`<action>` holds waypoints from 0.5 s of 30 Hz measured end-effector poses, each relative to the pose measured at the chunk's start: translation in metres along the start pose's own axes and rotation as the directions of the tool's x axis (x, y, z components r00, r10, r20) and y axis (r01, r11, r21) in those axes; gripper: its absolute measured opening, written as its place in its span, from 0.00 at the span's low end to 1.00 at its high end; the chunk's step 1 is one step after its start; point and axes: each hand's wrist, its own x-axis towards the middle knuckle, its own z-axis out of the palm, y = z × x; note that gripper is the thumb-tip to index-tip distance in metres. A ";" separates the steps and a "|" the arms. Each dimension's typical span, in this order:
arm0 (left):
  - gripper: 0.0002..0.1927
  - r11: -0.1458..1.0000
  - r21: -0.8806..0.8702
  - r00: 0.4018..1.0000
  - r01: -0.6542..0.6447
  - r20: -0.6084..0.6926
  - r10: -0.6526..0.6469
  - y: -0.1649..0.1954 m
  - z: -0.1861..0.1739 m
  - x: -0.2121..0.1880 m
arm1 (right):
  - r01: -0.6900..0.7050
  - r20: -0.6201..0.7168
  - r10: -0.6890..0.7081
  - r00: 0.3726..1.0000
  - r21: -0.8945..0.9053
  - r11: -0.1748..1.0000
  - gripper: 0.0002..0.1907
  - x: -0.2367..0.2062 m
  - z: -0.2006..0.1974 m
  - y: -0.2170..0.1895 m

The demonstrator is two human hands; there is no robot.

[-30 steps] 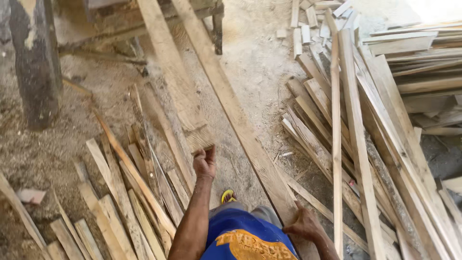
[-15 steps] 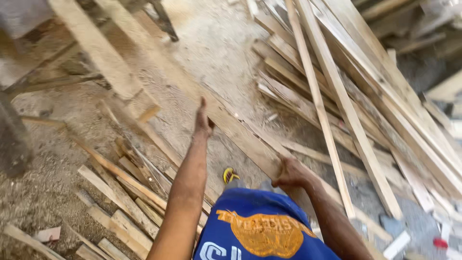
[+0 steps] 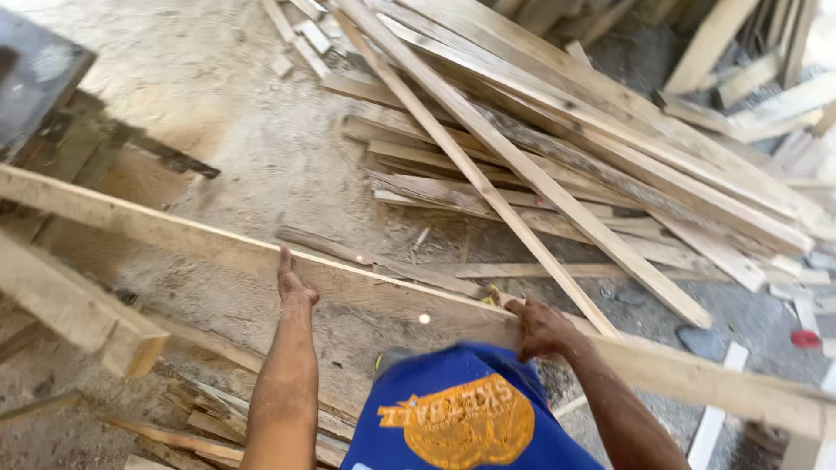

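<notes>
Long plank: a long pale rough-sawn wooden plank (image 3: 218, 239) runs across the view from 9 o'clock down to 4 o'clock, passing in front of the person's body at the middle of the picture.
Left hand: the left hand (image 3: 293, 284) rests against the near edge of the long plank just left of centre; the fingers lie close together and point up toward 12 o'clock, flat on the wood, not wrapped round it.
Right hand: the right hand (image 3: 540, 329) sits at about 5 o'clock from centre, fingers curled over the top edge of the same plank and closed on it.
Hands to each other: well apart along the plank, left hand higher in the view than the right.
Clothing: a blue shirt with an orange round print (image 3: 461, 418) fills the 6 o'clock edge between the two forearms.
Thin batten: a narrow pale wooden batten (image 3: 470, 170) slants from 12 o'clock down toward the right hand, its lower end close beside it; whether they touch cannot be told.
Board stack: a loose heap of grey and pale wooden boards (image 3: 610, 148) lies from 12 to 3 o'clock on the ground.
Thick beam: a short thick pale wooden beam (image 3: 78, 309) lies at 9 o'clock, below the long plank.
Offcuts: thin wooden scraps (image 3: 200, 426) lie at 7 o'clock.
Ground: a sawdust-covered floor (image 3: 218, 96) spreads toward 11 o'clock.
Containers: no box, bin or tray shows.
</notes>
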 end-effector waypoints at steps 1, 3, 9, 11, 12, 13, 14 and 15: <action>0.41 0.998 0.068 0.999 0.005 -0.036 -0.002 -0.014 0.017 -0.008 | -0.012 0.000 0.012 1.000 0.003 1.000 0.59 0.001 -0.005 0.022; 0.36 0.991 -0.078 0.993 0.104 -0.040 -0.108 -0.048 0.046 -0.023 | -0.040 0.041 0.040 0.998 0.023 0.999 0.59 0.002 -0.009 0.066; 0.32 0.917 -0.346 0.937 0.198 0.343 -0.073 -0.126 0.175 -0.025 | -0.156 -0.058 0.155 0.986 -0.005 0.988 0.54 0.040 -0.057 0.206; 0.34 0.916 -0.333 0.918 0.222 0.389 -0.081 -0.125 0.230 -0.028 | -0.107 -0.145 0.101 0.984 -0.032 0.994 0.55 0.051 -0.084 0.238; 0.35 0.916 -0.327 0.912 0.233 0.400 -0.089 -0.122 0.257 -0.027 | -0.176 -0.140 0.171 0.975 -0.023 0.984 0.54 0.053 -0.101 0.251; 0.37 0.931 -0.293 0.907 0.219 0.413 -0.084 -0.119 0.285 -0.028 | -0.247 -0.141 0.242 0.960 -0.015 0.969 0.54 0.054 -0.121 0.263; 0.40 0.946 -0.258 0.900 0.197 0.430 -0.070 -0.111 0.312 -0.030 | -0.265 -0.190 0.248 0.950 -0.067 0.962 0.48 0.055 -0.150 0.275; 0.42 0.960 -0.216 0.893 0.181 0.445 -0.068 -0.103 0.337 -0.035 | -0.290 -0.229 0.259 0.938 -0.114 0.950 0.42 0.056 -0.175 0.284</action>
